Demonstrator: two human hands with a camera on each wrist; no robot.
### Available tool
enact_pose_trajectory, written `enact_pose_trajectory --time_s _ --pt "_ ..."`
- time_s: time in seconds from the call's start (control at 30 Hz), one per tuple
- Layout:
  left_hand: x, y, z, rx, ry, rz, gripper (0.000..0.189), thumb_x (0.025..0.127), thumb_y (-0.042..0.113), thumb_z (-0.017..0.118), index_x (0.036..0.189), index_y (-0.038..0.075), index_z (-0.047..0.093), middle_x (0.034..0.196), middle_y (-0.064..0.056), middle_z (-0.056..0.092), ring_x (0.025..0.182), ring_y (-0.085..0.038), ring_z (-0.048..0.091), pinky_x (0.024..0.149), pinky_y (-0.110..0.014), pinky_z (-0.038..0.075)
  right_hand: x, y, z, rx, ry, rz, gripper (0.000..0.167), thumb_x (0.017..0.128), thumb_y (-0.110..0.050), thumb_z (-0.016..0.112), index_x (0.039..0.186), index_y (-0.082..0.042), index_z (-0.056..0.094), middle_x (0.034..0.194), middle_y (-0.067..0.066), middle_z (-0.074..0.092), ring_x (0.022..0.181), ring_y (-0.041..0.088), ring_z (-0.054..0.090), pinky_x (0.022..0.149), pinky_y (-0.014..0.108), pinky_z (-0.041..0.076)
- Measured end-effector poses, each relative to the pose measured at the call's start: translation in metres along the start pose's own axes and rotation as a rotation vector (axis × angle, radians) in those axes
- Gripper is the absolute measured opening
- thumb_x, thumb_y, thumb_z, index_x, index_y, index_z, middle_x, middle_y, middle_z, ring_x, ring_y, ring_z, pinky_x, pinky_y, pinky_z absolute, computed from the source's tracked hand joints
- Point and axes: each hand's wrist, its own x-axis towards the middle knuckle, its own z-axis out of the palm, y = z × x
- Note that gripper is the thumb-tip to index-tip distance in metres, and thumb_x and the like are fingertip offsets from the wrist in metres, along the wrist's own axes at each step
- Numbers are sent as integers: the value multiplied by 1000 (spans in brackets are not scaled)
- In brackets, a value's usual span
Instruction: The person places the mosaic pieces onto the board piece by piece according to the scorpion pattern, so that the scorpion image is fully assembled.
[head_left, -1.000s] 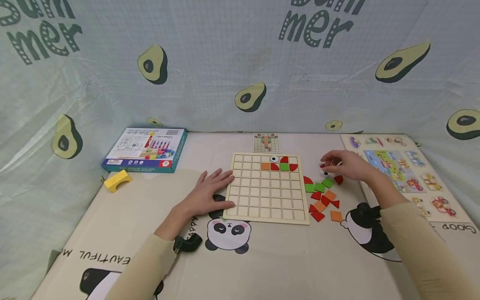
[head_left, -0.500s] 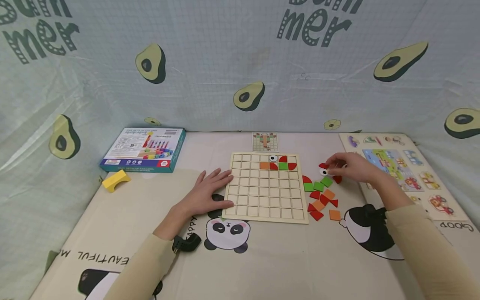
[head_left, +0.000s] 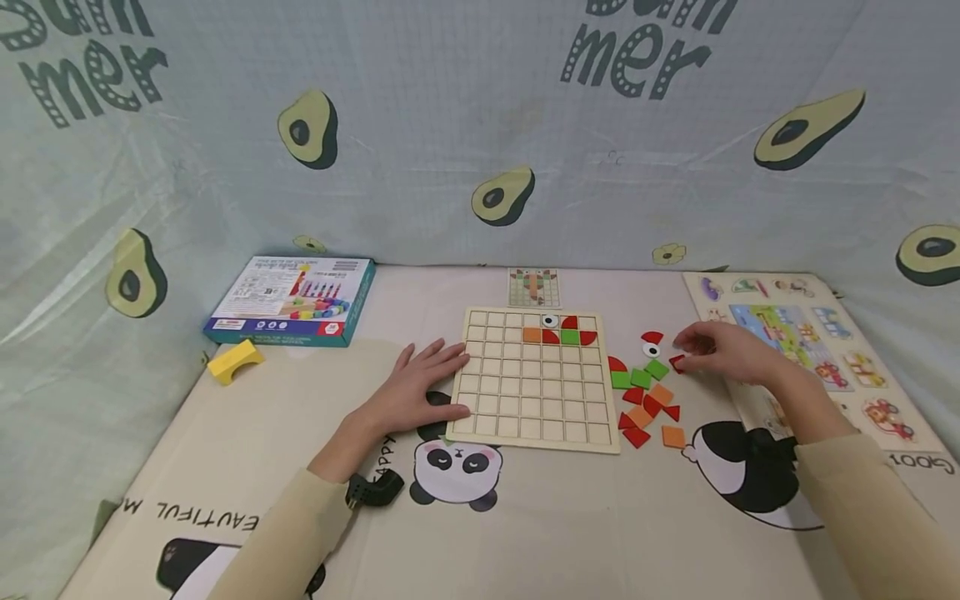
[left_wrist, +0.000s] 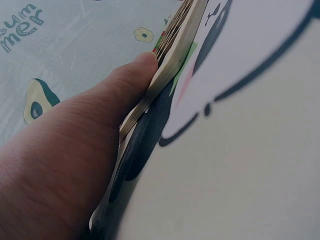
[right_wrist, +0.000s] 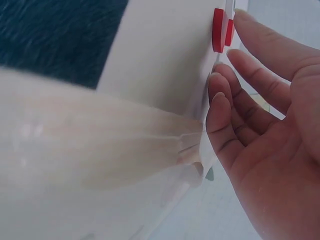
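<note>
A wooden grid board (head_left: pixel 525 400) lies mid-table, with an eye piece (head_left: pixel 551 321), an orange square (head_left: pixel 532 335), a green square (head_left: pixel 570 337) and several red quarter-circles in its upper right cells. My left hand (head_left: pixel 420 386) rests spread on the board's left edge; in the left wrist view its thumb (left_wrist: pixel 135 75) lies along the wooden rim. To the right of the loose pieces, my right hand (head_left: pixel 723 354) has its fingers loosely bent, thumb tip at a red piece (head_left: pixel 677 364). In the right wrist view red pieces (right_wrist: pixel 218 31) show just beyond the thumb, nothing between the fingers.
Loose red, green and orange pieces (head_left: pixel 640 379) lie right of the board, with another eye piece (head_left: pixel 651 351). A pattern card (head_left: pixel 534 287) lies behind the board. A picture puzzle board (head_left: pixel 795 333) is at right, a boxed toy (head_left: pixel 292 300) and yellow arch block (head_left: pixel 236 362) at left.
My right hand has moved right and slightly nearer, away from the eye piece and red quarter-circle, which now lie together on the table. My left hand has stayed on the board.
</note>
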Motion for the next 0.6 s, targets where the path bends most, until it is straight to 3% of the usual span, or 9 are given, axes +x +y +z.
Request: enact_pose_trajectory --time_s 0.3,0.6 --pt "-1 0 2 6 -7 -3 86 87 57 72 156 15 42 163 0 31 153 -29 13 119 -58 -1 -4 2 4 -35 22 35 50 87 -39 80 112 1 63 93 4 58 88 25 51 73 33 47" --pt "0 -1 2 10 4 4 86 87 57 72 156 15 42 163 0 31 153 -29 13 119 -58 -1 -4 1 6 -52 35 27 38 88 -29 81 108 -1 67 93 4 60 88 25 53 75 34 49"
